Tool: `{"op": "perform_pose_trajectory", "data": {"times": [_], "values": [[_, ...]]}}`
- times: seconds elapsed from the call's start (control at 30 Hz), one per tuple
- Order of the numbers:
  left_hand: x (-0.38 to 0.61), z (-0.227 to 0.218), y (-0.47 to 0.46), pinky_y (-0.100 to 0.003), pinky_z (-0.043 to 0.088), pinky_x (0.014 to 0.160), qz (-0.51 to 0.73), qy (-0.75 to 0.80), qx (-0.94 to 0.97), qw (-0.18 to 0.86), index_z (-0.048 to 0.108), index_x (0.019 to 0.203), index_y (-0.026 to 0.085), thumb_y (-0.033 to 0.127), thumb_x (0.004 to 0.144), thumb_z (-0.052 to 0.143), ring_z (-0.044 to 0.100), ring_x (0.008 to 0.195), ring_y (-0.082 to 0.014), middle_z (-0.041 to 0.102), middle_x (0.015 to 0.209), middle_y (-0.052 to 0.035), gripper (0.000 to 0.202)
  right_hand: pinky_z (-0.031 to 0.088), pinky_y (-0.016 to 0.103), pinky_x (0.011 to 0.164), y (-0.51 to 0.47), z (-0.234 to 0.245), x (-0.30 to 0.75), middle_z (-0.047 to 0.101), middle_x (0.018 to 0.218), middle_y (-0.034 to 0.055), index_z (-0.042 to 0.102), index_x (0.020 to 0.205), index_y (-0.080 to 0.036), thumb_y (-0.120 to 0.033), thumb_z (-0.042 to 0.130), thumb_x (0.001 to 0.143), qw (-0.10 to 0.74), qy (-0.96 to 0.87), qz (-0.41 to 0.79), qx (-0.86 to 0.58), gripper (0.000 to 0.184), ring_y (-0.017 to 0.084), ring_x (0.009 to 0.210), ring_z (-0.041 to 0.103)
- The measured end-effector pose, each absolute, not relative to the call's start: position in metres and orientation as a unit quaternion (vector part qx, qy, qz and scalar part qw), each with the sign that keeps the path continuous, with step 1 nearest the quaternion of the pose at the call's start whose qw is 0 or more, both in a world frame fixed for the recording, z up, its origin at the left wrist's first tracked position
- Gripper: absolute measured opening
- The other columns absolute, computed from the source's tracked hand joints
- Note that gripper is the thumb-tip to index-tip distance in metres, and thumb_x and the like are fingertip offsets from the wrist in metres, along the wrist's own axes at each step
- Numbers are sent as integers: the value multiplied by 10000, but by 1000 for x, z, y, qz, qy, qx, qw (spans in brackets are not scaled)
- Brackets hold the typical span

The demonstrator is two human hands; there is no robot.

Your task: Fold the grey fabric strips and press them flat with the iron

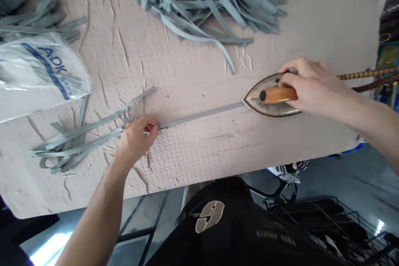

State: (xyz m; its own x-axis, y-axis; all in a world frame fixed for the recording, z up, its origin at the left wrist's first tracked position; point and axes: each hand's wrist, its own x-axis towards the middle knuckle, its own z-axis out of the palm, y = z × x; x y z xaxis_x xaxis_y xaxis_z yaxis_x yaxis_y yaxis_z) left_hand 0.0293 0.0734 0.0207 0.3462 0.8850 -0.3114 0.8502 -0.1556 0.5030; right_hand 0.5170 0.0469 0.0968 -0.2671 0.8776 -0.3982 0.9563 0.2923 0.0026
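My right hand [311, 85] is closed round the orange handle of an iron [264, 110], whose tip points left. A narrow grey fabric strip [202, 114] runs from under the iron's tip to my left hand [139, 135], which pinches it between thumb and fingers. Left of that hand, several more grey strips [70, 143] lie in a loose, looped bunch on the cloth. The iron's soleplate and the strip's far end beneath it are hidden.
A large pile of grey strips [212, 0] lies at the back of the padded table [187, 166]. At left, a printed plastic bag [40, 70] rests by more strips [40, 18]. Cords [368, 74] trail right from the iron. A wire basket [336, 216] stands below the front edge.
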Motion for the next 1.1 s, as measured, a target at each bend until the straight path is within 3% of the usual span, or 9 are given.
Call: {"op": "perform_pose_trajectory", "data": {"times": [0.13,0.33,0.63,0.77,0.87,0.97,1.1], "values": [[32,20,73,-353,521,780,13,588,750,302,604,822,239,304,847,527,651,753,-198,679,778,-27,103,379,453,1049,48,96,535,436,1536,202,683,1322,-139,-301,671,847,122,777,-93,611,502,337,1260,519],[38,36,69,-378,530,807,14,579,753,312,607,833,246,330,882,501,671,794,-218,703,815,-39,144,362,412,1070,63,95,561,529,1490,187,717,1302,-88,-317,639,859,147,743,-19,652,505,322,1207,550],[124,167,117,-329,577,723,26,476,794,376,669,958,298,325,946,562,707,781,-185,750,892,11,111,380,447,1051,91,90,612,607,1372,199,810,1119,-159,-366,557,903,73,800,-9,596,392,328,1176,510],[202,221,167,-351,593,769,119,406,814,398,685,974,280,293,957,594,726,860,-192,763,941,-9,93,393,454,1049,102,92,623,659,1286,180,807,1069,-189,-285,546,915,43,807,-36,588,318,315,1154,543],[258,250,200,-332,588,812,262,321,811,412,676,971,247,203,951,615,713,906,-163,750,969,-6,78,409,425,1030,107,89,629,680,1222,165,798,1015,-134,-279,563,909,33,827,-4,561,296,298,1108,554],[287,258,229,-289,555,828,351,274,794,413,677,950,227,164,960,607,682,905,-117,721,962,9,94,408,408,1009,111,85,635,678,1202,155,785,969,-107,-259,573,896,28,839,31,543,271,286,1081,555],[273,217,265,-248,526,712,325,351,785,393,695,928,204,242,917,665,663,796,-114,729,908,-10,49,404,389,992,111,83,638,673,1185,137,768,949,-127,-234,581,883,25,841,46,538,226,272,1063,546]]}}
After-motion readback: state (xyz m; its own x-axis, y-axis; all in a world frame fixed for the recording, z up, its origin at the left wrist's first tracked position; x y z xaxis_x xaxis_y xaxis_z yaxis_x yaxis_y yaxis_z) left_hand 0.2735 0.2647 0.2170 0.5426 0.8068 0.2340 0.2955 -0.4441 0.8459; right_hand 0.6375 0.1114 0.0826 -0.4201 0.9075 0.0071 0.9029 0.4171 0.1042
